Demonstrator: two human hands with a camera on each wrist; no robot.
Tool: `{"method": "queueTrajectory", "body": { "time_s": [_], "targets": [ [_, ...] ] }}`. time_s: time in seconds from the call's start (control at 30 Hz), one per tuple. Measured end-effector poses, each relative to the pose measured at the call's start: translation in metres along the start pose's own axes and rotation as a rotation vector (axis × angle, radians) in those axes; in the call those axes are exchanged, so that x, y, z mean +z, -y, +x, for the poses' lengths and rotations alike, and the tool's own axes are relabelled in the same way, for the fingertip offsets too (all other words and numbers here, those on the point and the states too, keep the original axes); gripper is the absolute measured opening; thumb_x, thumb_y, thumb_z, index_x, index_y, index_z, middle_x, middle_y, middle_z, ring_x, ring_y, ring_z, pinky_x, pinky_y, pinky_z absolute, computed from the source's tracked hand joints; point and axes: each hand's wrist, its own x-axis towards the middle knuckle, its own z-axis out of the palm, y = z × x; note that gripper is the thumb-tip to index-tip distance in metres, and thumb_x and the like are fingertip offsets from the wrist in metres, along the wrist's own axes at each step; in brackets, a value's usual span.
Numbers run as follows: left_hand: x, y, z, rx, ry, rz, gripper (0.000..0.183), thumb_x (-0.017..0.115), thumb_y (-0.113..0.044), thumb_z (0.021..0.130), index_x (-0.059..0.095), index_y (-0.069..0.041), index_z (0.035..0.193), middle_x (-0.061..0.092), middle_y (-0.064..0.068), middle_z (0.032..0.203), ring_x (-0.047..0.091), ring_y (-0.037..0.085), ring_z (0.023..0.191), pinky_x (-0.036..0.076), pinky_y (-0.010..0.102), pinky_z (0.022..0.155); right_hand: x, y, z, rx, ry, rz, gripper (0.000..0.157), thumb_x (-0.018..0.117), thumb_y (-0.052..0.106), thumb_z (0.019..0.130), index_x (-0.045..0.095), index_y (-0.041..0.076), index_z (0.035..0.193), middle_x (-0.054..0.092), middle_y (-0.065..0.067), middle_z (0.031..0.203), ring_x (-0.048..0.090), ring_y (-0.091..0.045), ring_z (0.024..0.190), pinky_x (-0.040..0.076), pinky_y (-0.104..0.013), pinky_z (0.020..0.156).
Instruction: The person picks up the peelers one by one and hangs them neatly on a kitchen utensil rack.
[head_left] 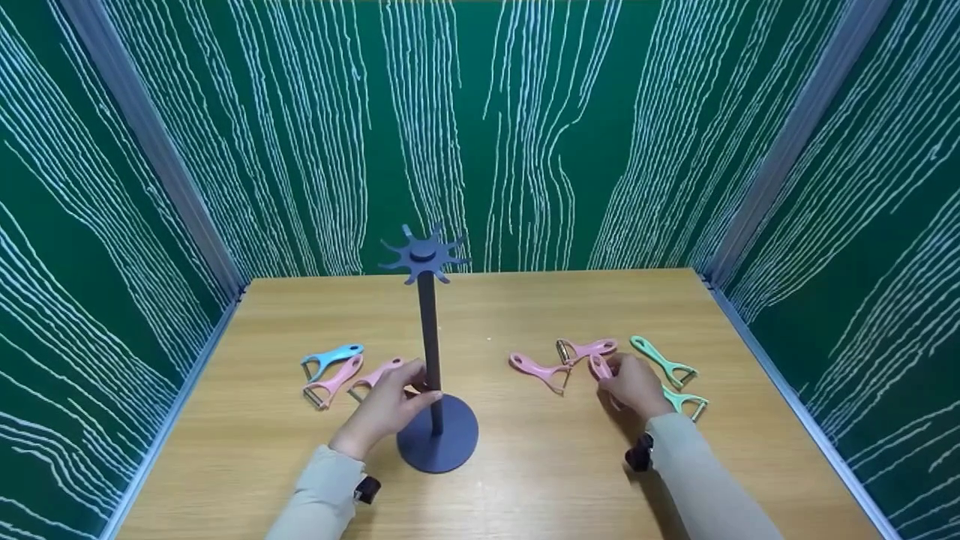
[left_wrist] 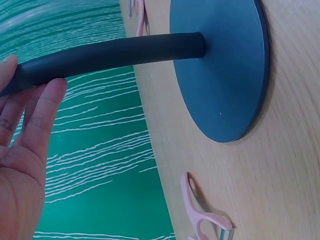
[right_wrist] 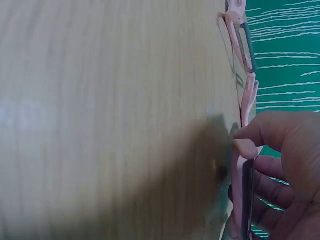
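Note:
My left hand (head_left: 386, 405) holds the dark pole (head_left: 430, 330) of an upright stand, fingers and thumb around it in the left wrist view. The stand has a round base (head_left: 450, 450) on the table and a ring of hooks (head_left: 424, 256) at the top, with nothing hung on them. Over on the right, my right hand (head_left: 636, 384) pinches a pink peeler (head_left: 600, 366). In the right wrist view that peeler (right_wrist: 237, 175) is between thumb and fingers, close to the tabletop; whether it touches the wood I cannot tell.
Two more pink peelers (head_left: 536, 367) (head_left: 592, 349) lie left of and behind my right hand. Green peelers (head_left: 660, 360) (head_left: 682, 399) lie on its right. Beside my left hand are a blue peeler (head_left: 332, 356) and two pink ones (head_left: 339, 377) (head_left: 382, 369). Green walls enclose the wooden table (head_left: 525, 480).

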Motion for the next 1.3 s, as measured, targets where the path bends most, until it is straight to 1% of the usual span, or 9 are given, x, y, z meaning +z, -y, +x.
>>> {"method": "queueTrajectory", "body": {
  "time_s": [0.17,0.37,0.6,0.7,0.8,0.93,1.03,1.2,1.3],
  "targets": [
    [0.000,0.001,0.000,-0.020,0.005,0.001,0.009,0.072,-0.020,0.107,0.070,-0.015,0.114,0.077,0.002,0.113,0.071,0.021,0.108,0.064,0.044,0.093,-0.003,0.007,-0.003,0.043,0.015,0.032,0.052,0.075,0.009,0.093,0.063,-0.008,0.140,0.074,-0.016,0.101,0.066,-0.019,0.071,0.052,-0.028,0.055],
    [0.000,0.001,0.000,-0.013,0.008,0.002,0.007,0.072,-0.019,0.107,0.069,-0.016,0.113,0.077,0.002,0.111,0.071,0.021,0.108,0.063,0.040,0.091,-0.009,0.021,-0.011,0.061,0.016,0.061,0.056,0.076,0.014,0.099,0.057,-0.004,0.149,0.071,-0.024,0.128,0.066,-0.027,0.096,0.057,-0.031,0.070],
    [0.001,0.002,0.001,0.000,0.003,0.002,0.006,0.072,-0.019,0.106,0.069,-0.016,0.110,0.077,0.002,0.110,0.071,0.021,0.107,0.061,0.033,0.087,-0.010,0.029,-0.013,-0.010,-0.029,0.126,0.044,0.078,0.016,0.099,0.066,0.001,0.139,0.074,-0.018,0.122,0.067,-0.026,0.097,0.055,-0.032,0.076],
    [0.001,0.003,0.001,-0.003,0.002,0.001,0.007,0.072,-0.021,0.107,0.068,-0.016,0.110,0.076,0.001,0.110,0.071,0.021,0.107,0.060,0.033,0.087,-0.010,0.030,-0.015,-0.020,-0.030,0.177,0.042,0.075,0.013,0.101,0.066,0.001,0.140,0.073,-0.017,0.122,0.067,-0.026,0.100,0.057,-0.031,0.078],
    [0.001,0.003,0.001,-0.007,-0.001,-0.002,0.007,0.072,-0.021,0.107,0.068,-0.016,0.110,0.076,0.001,0.110,0.070,0.021,0.106,0.060,0.033,0.087,-0.009,0.032,-0.016,-0.028,-0.018,0.230,0.040,0.071,0.009,0.102,0.066,0.001,0.142,0.073,-0.016,0.119,0.067,-0.026,0.101,0.058,-0.027,0.076],
    [0.002,0.003,0.002,0.008,-0.008,0.010,0.007,0.073,-0.018,0.106,0.069,-0.013,0.109,0.077,0.003,0.108,0.072,0.022,0.104,0.062,0.033,0.086,-0.009,0.035,-0.016,-0.106,-0.042,0.253,0.039,0.071,0.003,0.100,0.067,-0.004,0.138,0.075,-0.018,0.112,0.070,-0.025,0.098,0.057,-0.021,0.074],
    [0.002,0.003,0.002,0.022,-0.014,0.022,0.007,0.073,-0.016,0.105,0.069,-0.012,0.109,0.077,0.005,0.106,0.072,0.022,0.103,0.064,0.034,0.086,-0.008,0.038,-0.016,-0.161,-0.059,0.260,0.039,0.072,-0.002,0.097,0.067,-0.009,0.136,0.076,-0.020,0.109,0.072,-0.027,0.098,0.056,-0.019,0.077],
    [0.002,0.002,0.002,0.013,-0.014,0.018,0.006,0.073,-0.013,0.105,0.069,-0.013,0.109,0.077,0.003,0.106,0.072,0.022,0.104,0.064,0.035,0.087,-0.007,0.042,-0.017,-0.183,-0.037,0.294,0.039,0.070,-0.005,0.098,0.066,-0.012,0.137,0.075,-0.025,0.116,0.072,-0.033,0.106,0.057,-0.020,0.085],
    [0.002,0.002,0.001,-0.003,-0.010,0.019,0.006,0.073,-0.015,0.105,0.069,-0.013,0.109,0.076,0.003,0.106,0.072,0.022,0.104,0.063,0.036,0.088,-0.006,0.044,-0.017,-0.202,-0.041,0.315,0.034,0.066,-0.006,0.101,0.067,-0.014,0.134,0.074,-0.027,0.118,0.071,-0.034,0.107,0.056,-0.018,0.084]
  ]
}}
